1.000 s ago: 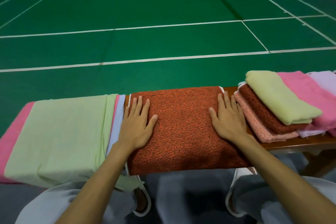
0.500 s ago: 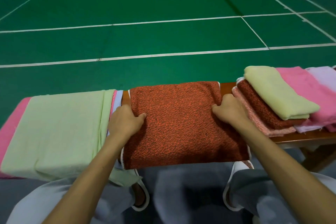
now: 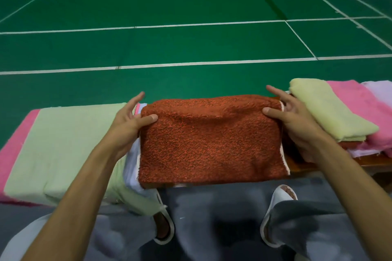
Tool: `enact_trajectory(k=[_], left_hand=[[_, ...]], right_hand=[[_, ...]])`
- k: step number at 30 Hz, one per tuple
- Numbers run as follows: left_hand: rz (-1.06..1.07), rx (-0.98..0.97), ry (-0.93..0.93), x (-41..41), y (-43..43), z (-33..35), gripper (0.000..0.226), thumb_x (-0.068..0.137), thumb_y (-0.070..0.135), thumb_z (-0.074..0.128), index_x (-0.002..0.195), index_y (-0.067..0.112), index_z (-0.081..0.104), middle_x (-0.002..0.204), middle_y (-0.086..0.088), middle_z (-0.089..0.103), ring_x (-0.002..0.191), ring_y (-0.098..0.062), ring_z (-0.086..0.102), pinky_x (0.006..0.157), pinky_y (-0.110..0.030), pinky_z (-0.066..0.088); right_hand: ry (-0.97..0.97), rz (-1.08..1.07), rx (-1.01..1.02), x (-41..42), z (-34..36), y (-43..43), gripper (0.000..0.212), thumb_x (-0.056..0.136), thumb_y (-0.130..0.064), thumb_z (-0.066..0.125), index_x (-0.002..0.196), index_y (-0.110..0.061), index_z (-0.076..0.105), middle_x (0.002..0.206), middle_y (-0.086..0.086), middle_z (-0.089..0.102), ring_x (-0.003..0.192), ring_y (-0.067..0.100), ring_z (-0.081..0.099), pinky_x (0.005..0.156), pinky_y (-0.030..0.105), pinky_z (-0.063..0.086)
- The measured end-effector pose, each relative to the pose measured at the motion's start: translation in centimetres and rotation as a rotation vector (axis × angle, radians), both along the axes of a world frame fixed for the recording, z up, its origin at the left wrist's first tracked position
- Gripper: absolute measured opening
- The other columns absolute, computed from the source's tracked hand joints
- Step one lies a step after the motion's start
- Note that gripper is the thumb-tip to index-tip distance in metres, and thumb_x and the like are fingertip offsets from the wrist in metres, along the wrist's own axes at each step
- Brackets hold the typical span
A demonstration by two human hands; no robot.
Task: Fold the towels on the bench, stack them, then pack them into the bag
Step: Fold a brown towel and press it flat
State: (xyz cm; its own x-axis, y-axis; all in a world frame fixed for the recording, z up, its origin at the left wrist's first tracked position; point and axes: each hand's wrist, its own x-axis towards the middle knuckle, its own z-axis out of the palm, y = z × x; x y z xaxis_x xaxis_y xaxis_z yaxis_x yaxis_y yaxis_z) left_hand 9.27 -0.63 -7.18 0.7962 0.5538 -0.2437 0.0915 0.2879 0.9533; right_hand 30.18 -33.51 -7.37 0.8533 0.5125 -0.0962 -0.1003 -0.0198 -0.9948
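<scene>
A folded rust-orange towel (image 3: 210, 142) is held up off the bench in front of me. My left hand (image 3: 129, 121) pinches its upper left corner, thumb on top. My right hand (image 3: 290, 118) grips its upper right corner the same way. To the right lies a stack of folded towels, pale yellow-green on top (image 3: 326, 112), over orange, pink (image 3: 360, 106) and lilac ones. To the left lies a flat pile with a light green towel (image 3: 63, 146) on top of pink (image 3: 12, 150) and lilac-white layers. No bag is in view.
The wooden bench (image 3: 373, 161) shows bare at the right, below the stack. Beyond it spreads a green court floor (image 3: 191, 17) with white lines. My knees in grey trousers and white slippers (image 3: 280, 195) are under the bench's near edge.
My hands went from lying flat on the orange towel to gripping its side edges, and now they have lifted it off the bench.
</scene>
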Motion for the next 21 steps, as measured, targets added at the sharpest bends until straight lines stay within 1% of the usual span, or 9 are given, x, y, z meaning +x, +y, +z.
enact_trajectory(k=[4,6,8,11,13,15,17,19,21], left_hand=[[-0.109,0.233,0.023,-1.2,0.7,1.3,0.046,0.084,-0.018,0.064,0.121,0.009,0.069,0.1,-0.008,0.079,0.086,-0.009,0.074,0.079,-0.018,0.057],[-0.111,0.343,0.051,-1.5,0.8,1.9,0.039,0.084,-0.019,0.066,0.111,0.009,0.072,0.102,-0.012,0.077,0.084,-0.008,0.074,0.078,-0.017,0.057],[-0.092,0.449,0.078,-1.8,0.9,2.5,0.035,0.083,-0.017,0.07,0.104,0.011,0.074,0.093,-0.007,0.079,0.08,-0.008,0.074,0.075,-0.015,0.057],[-0.016,0.729,0.154,-2.1,0.6,3.2,0.031,0.079,-0.007,0.082,0.093,0.02,0.077,0.07,0.011,0.076,0.062,0.002,0.067,0.064,-0.01,0.051],[0.07,0.94,0.209,-2.1,0.4,3.8,0.025,0.073,0.005,0.09,0.088,0.023,0.08,0.06,0.013,0.071,0.052,0.004,0.06,0.054,-0.011,0.046],[0.139,1.086,0.226,-2.0,0.2,4.4,0.023,0.069,0.016,0.093,0.086,0.023,0.08,0.065,0.01,0.072,0.057,-0.002,0.066,0.059,-0.022,0.053],[0.223,1.203,0.273,-1.6,0.1,4.8,0.022,0.067,0.028,0.09,0.086,0.024,0.081,0.064,0.005,0.07,0.063,-0.019,0.07,0.06,-0.033,0.053],[0.325,1.286,0.338,-0.9,0.0,5.1,0.024,0.068,0.035,0.087,0.089,0.024,0.082,0.063,0.003,0.066,0.067,-0.029,0.068,0.059,-0.033,0.047],[0.398,1.317,0.316,-0.1,0.0,5.3,0.027,0.07,0.04,0.084,0.092,0.024,0.082,0.069,-0.001,0.07,0.071,-0.031,0.068,0.06,-0.033,0.046]], right_hand=[[0.063,0.037,0.071,-0.9,1.6,-1.0,0.043,0.087,0.009,0.065,0.128,-0.003,0.067,0.115,0.021,0.073,0.101,0.029,0.072,0.093,0.036,0.058],[0.041,0.054,0.06,-0.4,2.3,-1.2,0.046,0.079,0.01,0.067,0.125,0.006,0.065,0.105,0.019,0.076,0.089,0.024,0.075,0.083,0.031,0.061],[-0.037,0.095,-0.016,0.2,3.2,-1.5,0.048,0.075,0.011,0.068,0.122,0.01,0.064,0.095,0.012,0.078,0.081,0.018,0.075,0.079,0.026,0.062],[-0.15,0.17,-0.167,0.4,4.7,-2.0,0.035,0.081,0.019,0.065,0.112,0.004,0.07,0.088,0.008,0.079,0.075,0.014,0.074,0.073,0.022,0.06],[-0.185,0.198,-0.261,0.2,5.6,-2.3,0.032,0.082,0.019,0.068,0.106,-0.001,0.074,0.085,0.01,0.078,0.071,0.015,0.073,0.071,0.021,0.06],[-0.335,0.182,-0.435,0.3,6.2,-2.4,0.025,0.082,0.008,0.077,0.1,-0.009,0.08,0.079,0.009,0.077,0.065,0.013,0.067,0.065,0.02,0.055],[-0.543,0.105,-0.65,0.9,6.6,-2.4,0.018,0.08,-0.005,0.084,0.091,-0.018,0.083,0.066,0.001,0.073,0.055,0.006,0.058,0.057,0.022,0.047],[-0.648,-0.008,-0.746,1.4,6.7,-1.9,0.015,0.081,-0.014,0.085,0.09,-0.025,0.083,0.064,-0.002,0.074,0.059,0.006,0.066,0.065,0.029,0.054],[-0.74,-0.169,-0.731,1.8,6.7,-1.3,0.013,0.084,-0.022,0.08,0.096,-0.028,0.083,0.064,-0.001,0.074,0.066,0.011,0.07,0.071,0.037,0.06]])
